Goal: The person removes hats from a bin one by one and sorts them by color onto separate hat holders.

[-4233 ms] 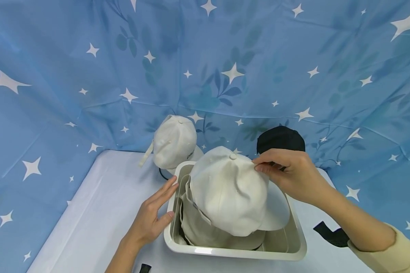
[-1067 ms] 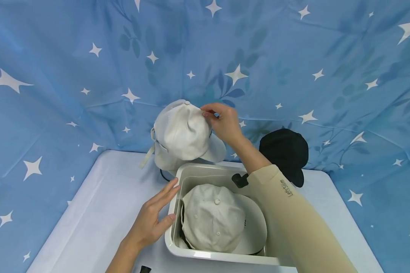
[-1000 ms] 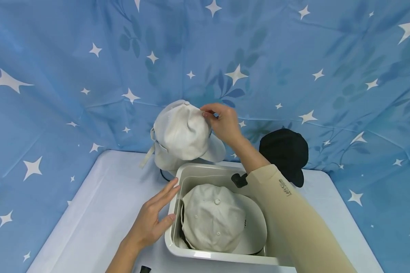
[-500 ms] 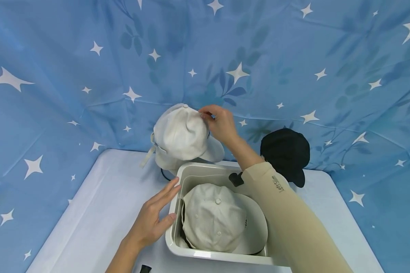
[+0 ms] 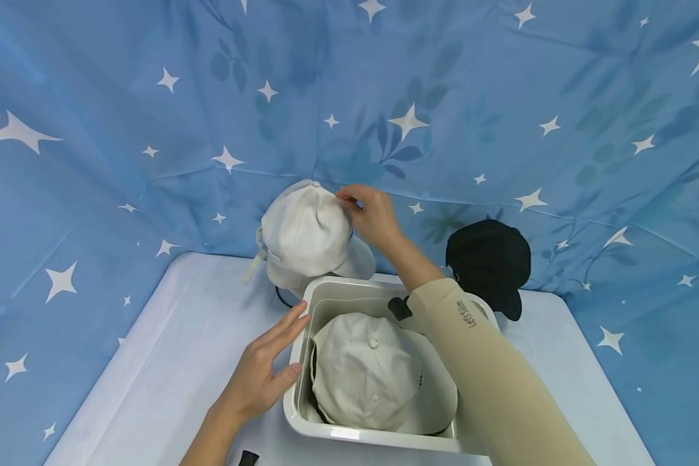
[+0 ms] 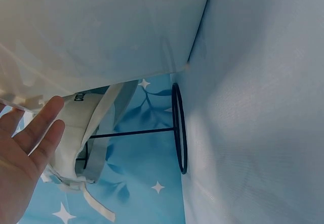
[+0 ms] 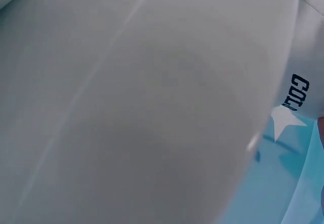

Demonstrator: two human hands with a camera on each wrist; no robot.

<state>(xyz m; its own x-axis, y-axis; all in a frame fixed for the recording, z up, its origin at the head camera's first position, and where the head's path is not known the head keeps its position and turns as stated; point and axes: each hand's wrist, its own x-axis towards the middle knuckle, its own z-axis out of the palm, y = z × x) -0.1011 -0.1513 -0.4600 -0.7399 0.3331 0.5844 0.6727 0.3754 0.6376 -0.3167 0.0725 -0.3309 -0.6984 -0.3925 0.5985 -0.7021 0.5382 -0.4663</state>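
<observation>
At the back left, my right hand [image 5: 373, 213] pinches the crown of a white baseball cap [image 5: 305, 230] between thumb and fingers. This cap sits over another white cap [image 5: 282, 277], whose lower edge shows beneath it, on a black wire stand [image 6: 177, 128] with a ring base. My left hand [image 5: 262, 372] lies with straight fingers against the left rim of a cream plastic bin [image 5: 294, 421]. Inside the bin rests an off-white cap [image 5: 367, 369], brim to the right. Lettering shows on a white cap [image 7: 304, 82] in the right wrist view.
A black cap [image 5: 489, 265] stands at the back right, behind the bin. The white table [image 5: 151, 362] meets a blue starry cloth [image 5: 210, 97] at the back. My right sleeve [image 5: 489, 369] crosses over the bin's right side.
My right hand has carried the white cap from above the bin to the back left, over the cap on the stand, and lowered it slightly. The left hand stays at the bin rim.
</observation>
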